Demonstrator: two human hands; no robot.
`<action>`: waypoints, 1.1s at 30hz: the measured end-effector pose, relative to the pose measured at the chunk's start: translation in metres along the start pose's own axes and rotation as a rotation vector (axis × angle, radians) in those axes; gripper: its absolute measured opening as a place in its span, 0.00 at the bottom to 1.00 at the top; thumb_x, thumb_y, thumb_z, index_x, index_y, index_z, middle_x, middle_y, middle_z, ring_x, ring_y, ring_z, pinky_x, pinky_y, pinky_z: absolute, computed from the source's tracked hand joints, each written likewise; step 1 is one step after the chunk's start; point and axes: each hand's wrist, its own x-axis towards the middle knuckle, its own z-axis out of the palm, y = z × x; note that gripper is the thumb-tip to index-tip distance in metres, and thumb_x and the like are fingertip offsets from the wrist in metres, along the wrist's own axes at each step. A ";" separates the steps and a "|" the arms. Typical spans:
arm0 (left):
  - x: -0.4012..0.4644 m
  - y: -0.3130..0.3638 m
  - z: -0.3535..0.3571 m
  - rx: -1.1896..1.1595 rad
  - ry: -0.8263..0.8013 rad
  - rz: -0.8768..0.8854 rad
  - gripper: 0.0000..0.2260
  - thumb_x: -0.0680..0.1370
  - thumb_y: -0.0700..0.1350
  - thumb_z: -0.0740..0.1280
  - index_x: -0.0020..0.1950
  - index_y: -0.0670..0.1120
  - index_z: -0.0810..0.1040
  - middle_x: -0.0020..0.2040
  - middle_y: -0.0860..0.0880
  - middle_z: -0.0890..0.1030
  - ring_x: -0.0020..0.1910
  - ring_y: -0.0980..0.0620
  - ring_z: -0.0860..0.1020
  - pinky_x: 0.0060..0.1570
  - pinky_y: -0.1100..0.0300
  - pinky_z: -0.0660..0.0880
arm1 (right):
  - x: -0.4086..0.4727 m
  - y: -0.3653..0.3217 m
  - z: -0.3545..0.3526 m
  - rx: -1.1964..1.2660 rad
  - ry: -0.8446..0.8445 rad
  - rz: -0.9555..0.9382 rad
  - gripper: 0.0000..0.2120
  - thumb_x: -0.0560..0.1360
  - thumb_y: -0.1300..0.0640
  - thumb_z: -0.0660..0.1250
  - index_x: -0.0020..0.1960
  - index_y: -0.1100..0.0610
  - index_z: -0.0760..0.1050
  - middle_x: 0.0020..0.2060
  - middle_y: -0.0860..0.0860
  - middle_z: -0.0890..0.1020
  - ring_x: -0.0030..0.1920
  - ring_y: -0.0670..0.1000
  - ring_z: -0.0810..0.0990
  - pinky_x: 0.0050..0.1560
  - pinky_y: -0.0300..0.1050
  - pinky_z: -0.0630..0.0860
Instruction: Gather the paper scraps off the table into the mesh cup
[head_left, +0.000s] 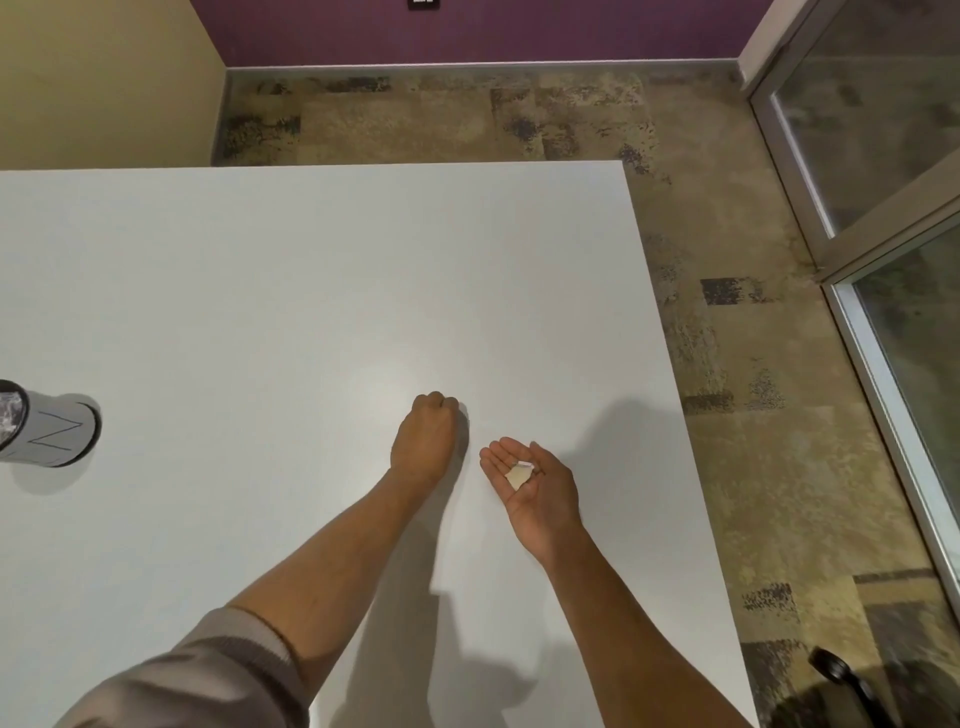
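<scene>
The mesh cup (47, 428) stands at the far left edge of the white table (260, 291), partly cut off by the frame. My right hand (537, 493) lies palm up over the table's right part, fingers relaxed, with small white paper scraps (518, 474) resting in the palm. Just to its left, my left hand (427, 436) is knuckles up with its fingers curled down against the tabletop. Whatever is under those fingertips is hidden. No loose scraps show elsewhere on the table.
The table's right edge runs close to my right hand, with patterned carpet (727, 364) beyond. A glass door frame (852, 270) stands at the right. A dark chair part (841, 675) shows at the bottom right.
</scene>
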 end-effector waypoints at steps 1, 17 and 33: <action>-0.003 0.000 -0.001 -0.012 0.008 -0.020 0.10 0.73 0.27 0.60 0.49 0.36 0.76 0.47 0.38 0.77 0.49 0.39 0.75 0.39 0.55 0.65 | -0.002 0.001 0.000 -0.013 0.001 0.001 0.16 0.82 0.59 0.57 0.55 0.72 0.75 0.52 0.66 0.81 0.55 0.63 0.81 0.54 0.52 0.80; -0.049 -0.014 -0.011 -0.578 0.062 -0.418 0.08 0.78 0.36 0.61 0.44 0.42 0.78 0.41 0.52 0.79 0.39 0.57 0.75 0.35 0.75 0.66 | -0.031 0.017 -0.008 0.036 -0.005 0.040 0.18 0.83 0.56 0.53 0.56 0.70 0.74 0.55 0.66 0.79 0.56 0.64 0.78 0.51 0.54 0.80; -0.029 -0.020 0.002 -0.056 0.099 -0.139 0.05 0.75 0.35 0.65 0.42 0.40 0.80 0.41 0.44 0.77 0.43 0.44 0.75 0.36 0.53 0.74 | -0.015 0.010 -0.010 -0.022 0.012 0.046 0.17 0.83 0.56 0.55 0.56 0.69 0.74 0.54 0.65 0.80 0.55 0.62 0.80 0.52 0.53 0.79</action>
